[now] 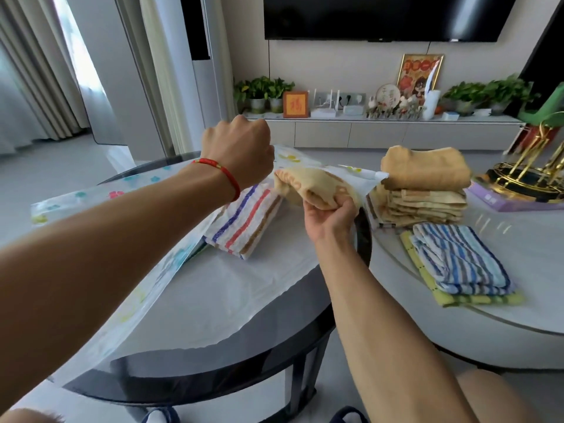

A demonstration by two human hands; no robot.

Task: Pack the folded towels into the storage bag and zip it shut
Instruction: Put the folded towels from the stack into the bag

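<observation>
A clear storage bag [213, 288] with coloured flower prints lies on the dark round table [305, 346]. My left hand [241, 151] grips the bag's upper flap and holds it lifted. Inside the opening lies a folded white towel [244, 224] with red, blue and brown stripes. My right hand [332, 215] grips a folded tan towel [311, 187] at the bag's mouth, above the striped one. On the white table to the right sit a stack of tan towels [427, 190] and a blue striped towel [457, 261] on a yellow one [476, 299].
A gold stand [531, 175] and a purple box [503, 203] sit at the far right of the white table [457, 319]. Behind are a low cabinet [366, 132] with plants and frames, and a wall television [384, 16].
</observation>
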